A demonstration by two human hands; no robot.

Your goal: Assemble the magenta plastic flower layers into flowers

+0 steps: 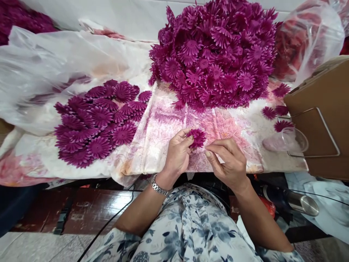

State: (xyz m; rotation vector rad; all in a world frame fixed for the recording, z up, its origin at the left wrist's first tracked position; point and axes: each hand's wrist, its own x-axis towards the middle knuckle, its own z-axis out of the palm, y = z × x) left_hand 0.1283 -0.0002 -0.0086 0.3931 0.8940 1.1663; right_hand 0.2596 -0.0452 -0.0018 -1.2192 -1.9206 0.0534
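My left hand (178, 151), with a metal watch on its wrist, pinches a small purple flower (197, 138) above the front of the cloth-covered table. Just right of that flower, my right hand (227, 158) has thumb and index finger close together; whatever lies between them is too small to name. Beyond both hands rises a large heap of purple flowers (218, 58). To the left, flat purple petal pieces (100, 120) lie in overlapping stacks.
A cardboard box (321, 127) with a bent wire frame (329, 131) stands at right, beside a clear plastic cup (294, 140). Plastic bags (54, 72) lie at back left and back right. A steel-bottomed flask (302, 203) sits below the table edge.
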